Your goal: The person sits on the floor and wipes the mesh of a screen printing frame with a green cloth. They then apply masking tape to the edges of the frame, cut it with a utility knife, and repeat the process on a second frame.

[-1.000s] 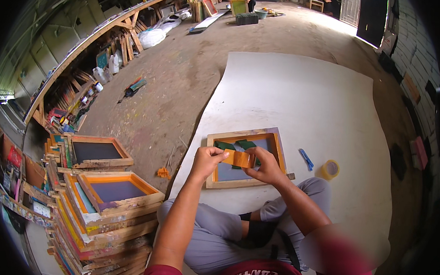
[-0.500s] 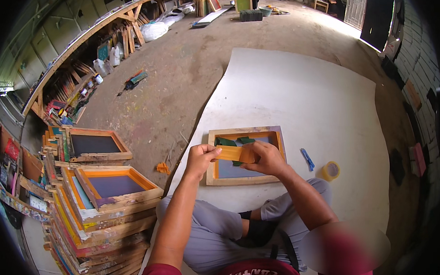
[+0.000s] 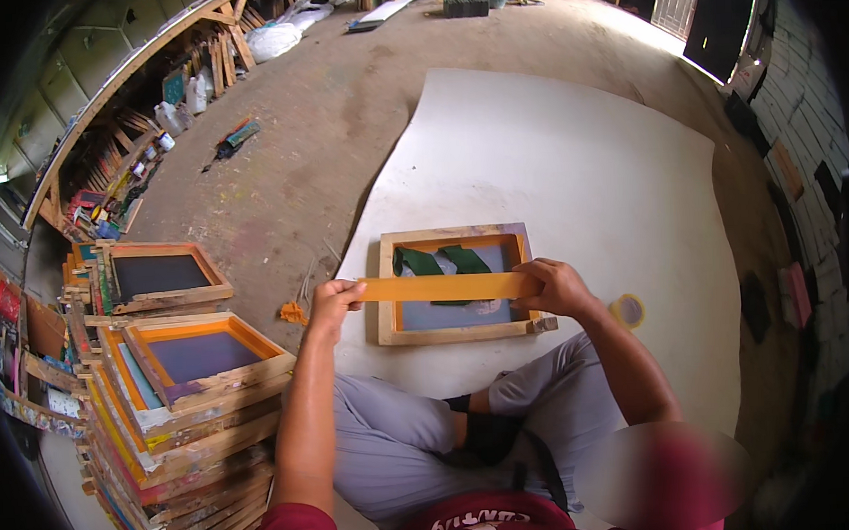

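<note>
A long strip of yellow-orange tape (image 3: 444,288) is stretched level between my two hands. My left hand (image 3: 332,305) pinches its left end, and my right hand (image 3: 556,286) grips the right end. Below the strip lies a wooden screen-printing frame (image 3: 456,336) with grey-blue mesh. Two dark green pieces (image 3: 469,259) rest on the mesh, partly covered by the tape. Beside my right forearm stands a roll of yellow tape (image 3: 627,310).
Many wooden screen frames (image 3: 200,436) are stacked at my left. A large white sheet (image 3: 571,154) lies under the work frame and my crossed legs. An orange scrap (image 3: 292,312) is on the floor. Shelves with frames and bottles (image 3: 194,90) line the far left.
My hands have moved apart, and the tape between them has gone from short and curled to long and straight. The blue tool near the tape roll is no longer visible.
</note>
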The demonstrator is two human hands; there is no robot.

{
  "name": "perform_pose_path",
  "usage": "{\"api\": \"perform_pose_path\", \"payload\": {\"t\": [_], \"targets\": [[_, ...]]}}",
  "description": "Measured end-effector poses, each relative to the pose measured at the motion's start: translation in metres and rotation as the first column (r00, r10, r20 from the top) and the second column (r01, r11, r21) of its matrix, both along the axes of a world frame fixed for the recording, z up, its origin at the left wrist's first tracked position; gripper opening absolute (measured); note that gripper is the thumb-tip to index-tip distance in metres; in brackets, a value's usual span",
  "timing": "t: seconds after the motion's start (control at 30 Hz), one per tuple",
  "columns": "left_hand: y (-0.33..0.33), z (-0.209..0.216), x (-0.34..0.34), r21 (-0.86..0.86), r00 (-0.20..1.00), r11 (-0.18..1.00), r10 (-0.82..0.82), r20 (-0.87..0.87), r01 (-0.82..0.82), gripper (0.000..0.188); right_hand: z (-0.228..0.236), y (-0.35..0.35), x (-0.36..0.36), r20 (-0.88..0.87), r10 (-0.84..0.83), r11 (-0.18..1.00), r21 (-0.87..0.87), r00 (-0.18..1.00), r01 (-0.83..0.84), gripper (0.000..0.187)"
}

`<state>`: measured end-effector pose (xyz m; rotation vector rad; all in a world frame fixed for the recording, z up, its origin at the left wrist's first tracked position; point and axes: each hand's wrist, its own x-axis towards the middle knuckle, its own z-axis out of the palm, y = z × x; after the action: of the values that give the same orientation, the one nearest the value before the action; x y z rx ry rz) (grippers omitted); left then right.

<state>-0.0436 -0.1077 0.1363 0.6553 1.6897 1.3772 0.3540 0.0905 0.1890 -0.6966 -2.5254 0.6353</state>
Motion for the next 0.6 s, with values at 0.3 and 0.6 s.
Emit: {"api": "perform_pose_path", "payload": {"t": [0.3,0.6], "targets": [[-0.013,-0.1,0.02,-0.264,0.998,0.964,-0.051,-0.031,0.041,0.021,-0.074,0.027,0.093,0.205,-0.01,0.974,-0.219,0.979,0.056,0.055],[-0.011,-0.149,0.038,-0.476,0.997,0.879,-0.032,-0.077,-0.008,0.017,-0.096,0.036,0.084,0.548,0.041,0.874,-0.425,0.835,0.236,0.051]]}}
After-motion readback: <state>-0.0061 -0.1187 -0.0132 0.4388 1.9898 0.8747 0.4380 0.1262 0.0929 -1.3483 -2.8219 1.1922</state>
